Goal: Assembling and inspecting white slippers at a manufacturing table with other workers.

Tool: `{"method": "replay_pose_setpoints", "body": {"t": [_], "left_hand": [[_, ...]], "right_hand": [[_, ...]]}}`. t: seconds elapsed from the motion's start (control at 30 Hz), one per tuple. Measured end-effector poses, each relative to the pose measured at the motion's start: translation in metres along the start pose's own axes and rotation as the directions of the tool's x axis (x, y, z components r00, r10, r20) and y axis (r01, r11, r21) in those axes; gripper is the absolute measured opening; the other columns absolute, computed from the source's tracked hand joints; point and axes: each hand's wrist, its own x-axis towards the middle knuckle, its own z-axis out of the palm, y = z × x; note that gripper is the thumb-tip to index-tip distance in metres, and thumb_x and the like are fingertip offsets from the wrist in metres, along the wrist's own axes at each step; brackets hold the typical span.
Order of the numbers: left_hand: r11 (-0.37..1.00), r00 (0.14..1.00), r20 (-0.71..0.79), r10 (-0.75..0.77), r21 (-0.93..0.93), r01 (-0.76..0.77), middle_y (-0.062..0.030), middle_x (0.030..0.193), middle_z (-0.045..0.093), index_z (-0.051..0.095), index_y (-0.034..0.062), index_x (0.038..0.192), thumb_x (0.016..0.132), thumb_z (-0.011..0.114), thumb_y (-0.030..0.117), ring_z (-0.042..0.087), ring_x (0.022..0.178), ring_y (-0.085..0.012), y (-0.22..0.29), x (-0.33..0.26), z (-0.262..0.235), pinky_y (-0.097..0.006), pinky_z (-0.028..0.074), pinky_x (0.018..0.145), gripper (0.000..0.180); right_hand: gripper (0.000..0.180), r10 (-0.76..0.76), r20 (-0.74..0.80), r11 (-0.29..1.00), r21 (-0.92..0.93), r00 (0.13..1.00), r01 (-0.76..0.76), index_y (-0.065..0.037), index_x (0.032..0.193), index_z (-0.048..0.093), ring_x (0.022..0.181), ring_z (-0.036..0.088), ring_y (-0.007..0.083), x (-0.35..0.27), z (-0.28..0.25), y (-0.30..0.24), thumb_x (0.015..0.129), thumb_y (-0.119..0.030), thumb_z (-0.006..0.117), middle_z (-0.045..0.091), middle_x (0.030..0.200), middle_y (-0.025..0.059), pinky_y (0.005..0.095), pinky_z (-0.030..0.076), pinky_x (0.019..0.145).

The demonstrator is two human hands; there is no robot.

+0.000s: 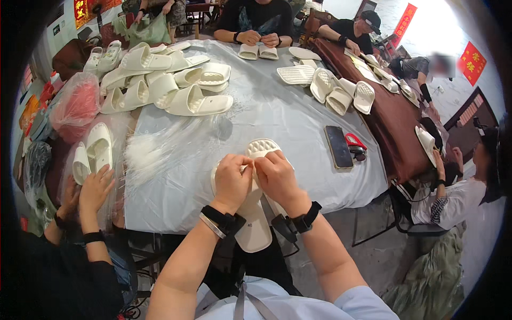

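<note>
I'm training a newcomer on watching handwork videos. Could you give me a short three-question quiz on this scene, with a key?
1. Multiple choice: in the picture, where is the largest heap of slippers?
A) Upper left
B) Lower right
C) Lower left

2. True or false: the dark phone lies to the right of the camera wearer's hands.

3. Open: how are the wearer's left hand and right hand posed, and over what?

Key
1. A
2. True
3. Close together, fingers bent and fingertips drawn in, over off-white slippers; whether they pinch anything thin is too small to tell.
</note>
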Motion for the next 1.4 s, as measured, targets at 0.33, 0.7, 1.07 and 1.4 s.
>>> {"method": "replay_pose_setpoints", "body": {"t": [0.33,0.7,1.07,1.4], "left_hand": [[0.992,0.995,0.09,0.038,0.115,-0.048,-0.0091,0.079,0.063,0.068,0.0068,0.081,0.076,0.067,0.009,0.058,0.074,-0.0277,0.001,0.006,-0.012,-0.037,0.046,0.067,0.005],[0.977,0.985,0.062,0.159,0.133,-0.166,-0.0089,0.074,0.061,0.068,0.0057,0.08,0.075,0.068,0.007,0.057,0.07,-0.0275,0.004,0.008,-0.007,-0.037,0.045,0.063,0.005],[0.991,0.991,0.077,0.107,0.071,-0.113,-0.0073,0.074,0.061,0.067,0.007,0.077,0.073,0.067,0.006,0.057,0.071,-0.0279,0.002,0.007,-0.007,-0.038,0.045,0.065,0.004],[0.989,0.992,0.053,0.117,0.089,-0.121,-0.0101,0.073,0.059,0.068,0.004,0.08,0.076,0.067,0.004,0.059,0.066,-0.0238,-0.005,0.005,-0.009,-0.032,0.047,0.057,0.004]], "right_hand": [[0.007,0.04,-0.017,0.999,-0.019,0.999,-0.04,-0.007,0.075,0.056,0.07,0.052,0.0291,0.002,0.001,0.001,0.074,-0.002,0.062,0.051,0.07,0.0087,0.0381,0.046,0.061],[0.008,0.017,-0.005,0.998,-0.063,1.0,-0.018,-0.006,0.074,0.056,0.073,0.054,0.0297,0.003,-0.005,-0.004,0.07,-0.001,0.061,0.053,0.071,0.0091,0.0376,0.048,0.063],[0.009,0.043,0.03,0.997,-0.068,0.999,-0.041,-0.006,0.068,0.054,0.074,0.056,0.0273,0.005,-0.001,-0.005,0.069,-0.004,0.062,0.056,0.072,0.0079,0.0369,0.05,0.062],[0.01,0.071,0.052,0.997,-0.04,0.996,-0.069,-0.006,0.067,0.054,0.073,0.057,0.0274,0.004,0.003,-0.007,0.071,-0.005,0.063,0.056,0.07,0.0084,0.037,0.05,0.062]]}}
